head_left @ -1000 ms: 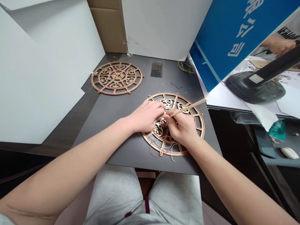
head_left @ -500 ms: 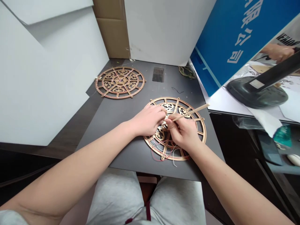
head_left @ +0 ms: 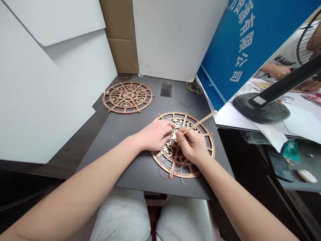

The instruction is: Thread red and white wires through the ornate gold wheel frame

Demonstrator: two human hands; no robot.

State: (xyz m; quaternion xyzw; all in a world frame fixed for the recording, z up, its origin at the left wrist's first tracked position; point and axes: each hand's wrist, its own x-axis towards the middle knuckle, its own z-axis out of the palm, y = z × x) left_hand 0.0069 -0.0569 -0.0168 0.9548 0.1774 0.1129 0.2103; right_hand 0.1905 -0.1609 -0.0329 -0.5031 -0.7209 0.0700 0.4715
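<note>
A round wooden openwork frame (head_left: 212, 147) with spokes and scroll cut-outs lies flat before me on the dark board. My right hand (head_left: 194, 145) is closed around a thin wooden stick (head_left: 202, 121), which slants up and to the right over the frame. The stick's lower end is hidden in my fingers near the frame's centre. My left hand (head_left: 157, 134) rests on the frame's left side, fingers bent and close together by the centre; what they pinch, if anything, is hidden. Loose red and white wires (head_left: 183, 177) hang over the frame's near edge.
A second round wooden frame (head_left: 127, 110) lies at the back left of the dark board (head_left: 140, 174). White panels and a blue panel (head_left: 220, 63) surround the board. At right are a black stand base (head_left: 260, 108), a white mouse (head_left: 307, 176) and another person's hands (head_left: 278, 71).
The view has shifted, so the frames and panels appear slightly lower and to the left. Both hands stay near the frame's centre, the stick still in my right hand.
</note>
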